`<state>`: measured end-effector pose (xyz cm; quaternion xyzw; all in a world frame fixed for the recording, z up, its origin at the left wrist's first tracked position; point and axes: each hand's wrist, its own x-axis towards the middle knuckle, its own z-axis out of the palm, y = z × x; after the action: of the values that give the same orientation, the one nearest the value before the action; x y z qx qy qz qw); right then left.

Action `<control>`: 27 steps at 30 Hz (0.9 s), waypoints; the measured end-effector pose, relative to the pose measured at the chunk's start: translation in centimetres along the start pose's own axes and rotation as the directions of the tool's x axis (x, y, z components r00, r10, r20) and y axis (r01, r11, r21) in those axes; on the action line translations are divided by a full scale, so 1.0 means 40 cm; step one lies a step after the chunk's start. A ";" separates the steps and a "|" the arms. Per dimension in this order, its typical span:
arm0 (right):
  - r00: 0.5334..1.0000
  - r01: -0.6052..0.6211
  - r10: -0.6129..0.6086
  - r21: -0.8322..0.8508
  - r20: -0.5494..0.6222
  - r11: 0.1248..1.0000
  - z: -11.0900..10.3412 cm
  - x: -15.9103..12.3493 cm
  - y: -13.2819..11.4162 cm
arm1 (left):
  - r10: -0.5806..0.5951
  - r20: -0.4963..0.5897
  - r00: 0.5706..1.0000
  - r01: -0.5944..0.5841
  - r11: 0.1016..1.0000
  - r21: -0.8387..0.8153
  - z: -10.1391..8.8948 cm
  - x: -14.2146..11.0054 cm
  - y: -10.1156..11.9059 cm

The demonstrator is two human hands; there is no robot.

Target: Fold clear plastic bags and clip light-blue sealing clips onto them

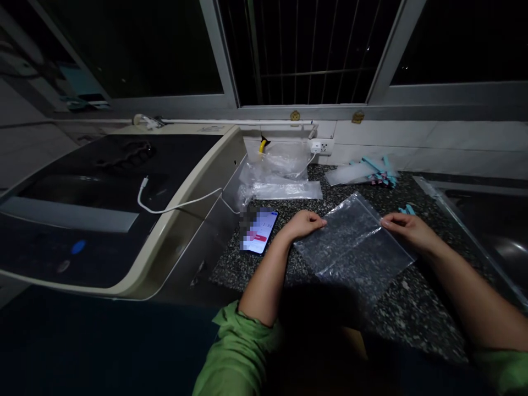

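A clear plastic bag (350, 242) is stretched out between my two hands over the dark speckled counter. My left hand (307, 224) pinches its left edge between thumb and fingers. On the opposite edge, my right hand (406, 228) has a similar pinch grip. The bag looks flat, with creases across its middle. A lit phone (260, 234) lies on the counter left of my left wrist. Just beyond my right hand is a small light-blue piece (407, 209), its kind unclear.
Behind the bag lie clear plastic packaging (284, 190) and a bundle of light-blue strips (381, 170). A washing machine (181, 203) with a white cable (181, 204) on it stands left. A sink (495, 220) is at right. A charger (315, 147) sits in the wall socket.
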<state>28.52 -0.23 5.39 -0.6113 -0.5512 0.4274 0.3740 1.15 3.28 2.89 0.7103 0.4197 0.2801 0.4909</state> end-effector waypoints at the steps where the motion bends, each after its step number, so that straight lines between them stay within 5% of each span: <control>1: 1.000 0.001 -0.001 0.001 -0.010 1.000 0.002 0.000 -0.003 | 0.003 -0.003 1.000 -0.003 1.000 0.010 0.000 0.000 0.001; 13: 0.994 0.037 -0.028 -0.090 0.103 0.995 -0.010 0.003 0.015 | 0.005 0.128 0.992 -0.013 0.998 0.061 0.019 -0.009 0.005; 27: 0.977 0.104 -0.069 -0.170 0.200 0.980 -0.007 0.009 0.016 | -0.007 0.163 0.987 0.000 0.999 0.045 0.044 -0.008 0.013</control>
<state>29.03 0.07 4.84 -0.5737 -0.6472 0.4165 0.2803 2.60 2.11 2.75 0.7408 0.3856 0.2108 0.5080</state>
